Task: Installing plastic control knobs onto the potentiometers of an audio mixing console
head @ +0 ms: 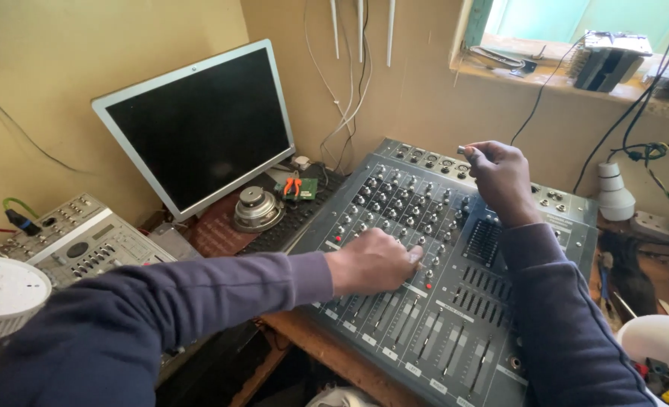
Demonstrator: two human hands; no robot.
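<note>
A grey audio mixer (455, 316) with rows of knobs and sliders lies on the wooden bench. My left hand (372, 262) rests on its middle, with the fingers pinched around a small knob. My right hand (500, 177) hovers over the mixer's far edge near the row of sockets and holds a small silver plug (464, 151) between thumb and fingers. Both arms wear dark purple sleeves.
A dark flat monitor (199, 124) leans at the back left, with a loose speaker driver (256, 207) and a keyboard in front. A grey drum machine (85, 237) and white round lamp (3, 294) lie left. Cables hang on the wall. A white bulb (613, 192) stands right.
</note>
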